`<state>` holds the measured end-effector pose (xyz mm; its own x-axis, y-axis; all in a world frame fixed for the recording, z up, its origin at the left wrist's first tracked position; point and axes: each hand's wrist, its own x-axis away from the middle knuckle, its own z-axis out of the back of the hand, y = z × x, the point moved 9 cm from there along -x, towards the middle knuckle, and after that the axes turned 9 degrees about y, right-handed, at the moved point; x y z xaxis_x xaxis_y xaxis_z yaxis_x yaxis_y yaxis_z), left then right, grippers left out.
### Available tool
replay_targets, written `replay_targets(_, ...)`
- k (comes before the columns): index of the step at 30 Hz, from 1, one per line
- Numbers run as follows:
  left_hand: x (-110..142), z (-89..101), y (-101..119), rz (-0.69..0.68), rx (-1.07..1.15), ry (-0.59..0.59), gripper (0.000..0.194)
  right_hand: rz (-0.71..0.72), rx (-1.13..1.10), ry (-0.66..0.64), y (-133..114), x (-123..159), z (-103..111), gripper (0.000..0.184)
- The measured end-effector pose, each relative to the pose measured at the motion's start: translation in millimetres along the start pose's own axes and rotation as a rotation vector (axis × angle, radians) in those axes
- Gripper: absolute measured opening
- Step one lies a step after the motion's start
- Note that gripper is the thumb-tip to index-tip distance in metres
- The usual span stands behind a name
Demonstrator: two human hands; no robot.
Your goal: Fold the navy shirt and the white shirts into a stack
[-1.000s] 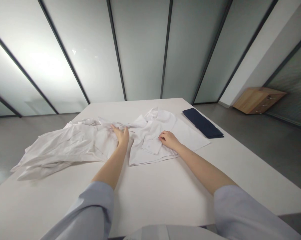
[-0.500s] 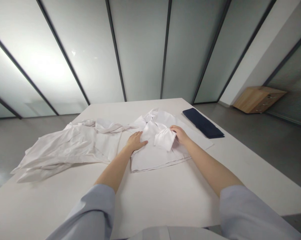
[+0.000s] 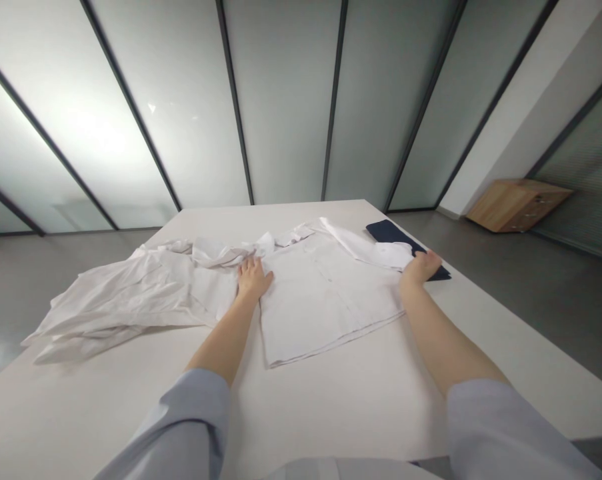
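Note:
A white shirt lies on the table in front of me, its body mostly flat and its hem towards me. My left hand rests with fingers apart at the shirt's left edge, where the fabric is bunched. At the other side, my right hand is closed on the end of a sleeve, drawn out to the right and reaching over a folded dark blue cloth. My right fingertips are partly hidden by the hand itself.
A crumpled heap of white garments spreads over the left side of the white table. Frosted glass panels stand behind the table. On the floor at the far right is a wooden cabinet.
My right hand has moved right, pulling the sleeve from a fold over the shirt's middle out towards the dark cloth. My left hand has shifted slightly left, and the shirt's body lies flatter.

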<state>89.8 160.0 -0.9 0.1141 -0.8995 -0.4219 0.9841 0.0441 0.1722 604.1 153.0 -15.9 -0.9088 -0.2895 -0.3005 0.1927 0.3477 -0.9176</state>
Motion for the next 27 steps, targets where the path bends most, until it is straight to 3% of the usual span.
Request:
replay_targets(2,2.5,4.9,16.0,-0.112,0.036,0.042,0.054,0.275,0.165,0.026,-28.4,21.6,-5.4,0.024)
replay_targets(3,4.6,4.2,24.0,-0.167,0.058,0.032,0.051,0.394,0.215,-0.074,-40.6,38.6,-18.9,0.024)
replay_targets(5,10.2,-3.7,36.5,-0.253,0.077,-0.046,0.049,0.581,0.288,-0.395,-55.5,81.7,-52.0,0.023)
replay_targets(7,15.5,-15.4,41.1,-0.285,0.058,-0.146,0.054,0.713,0.397,-0.737,-55.3,127.5,-77.2,0.026)
replay_targets(9,18.8,-25.2,39.6,-0.277,0.033,-0.224,0.062,0.77,0.575,-0.995,-41.4,159.3,-88.7,0.034)
replay_targets(11,19.3,-29.7,36.4,-0.256,0.025,-0.253,0.071,0.752,0.784,-1.152,-21.6,172.2,-90.6,0.044)
replay_targets(15,15.0,-28.7,31.9,-0.227,0.049,-0.25,0.092,0.688,1.023,-1.268,-4.0,172.4,-86.9,0.052)
replay_targets(21,1.5,-27.5,22.4,-0.245,-0.001,-0.366,0.108,0.76,1.133,-1.32,-31.5,185.7,-82.8,0.048)
replay_targets(25,-7.7,-26.3,20.1,-0.296,-0.087,-0.497,0.102,0.771,1.235,-1.397,-47.0,199.4,-75.8,0.047)
replay_targets(27,-11.8,-23.8,24.2,-0.304,-0.116,-0.48,0.088,0.772,1.239,-1.419,-53.0,203.9,-77.2,0.043)
